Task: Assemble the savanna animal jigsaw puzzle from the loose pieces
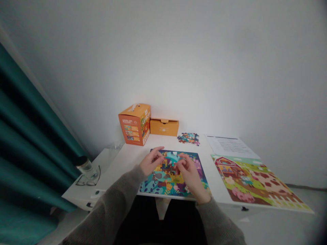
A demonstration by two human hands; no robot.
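Observation:
A colourful jigsaw puzzle [159,185] with a dark blue border lies on the table in front of me. My left hand [152,161] is over its upper left part, thumb and index finger apart, with nothing visible between them. On the other side, my right hand [188,169] hovers over the upper right part with fingers curled and thumb drawn in. Whether a small piece sits between those fingertips is too small to make out. A light blue patch [172,156] of the picture shows between the two hands. My fingers and wrists cover parts of the puzzle.
Loose puzzle pieces [189,138] are heaped behind the puzzle. An orange puzzle box [134,126] and an open orange drawer-like box [164,127] stand at the back. Right are a farm picture [255,180] and a printed sheet [230,145]; left, a jar [87,169] and glasses [88,183].

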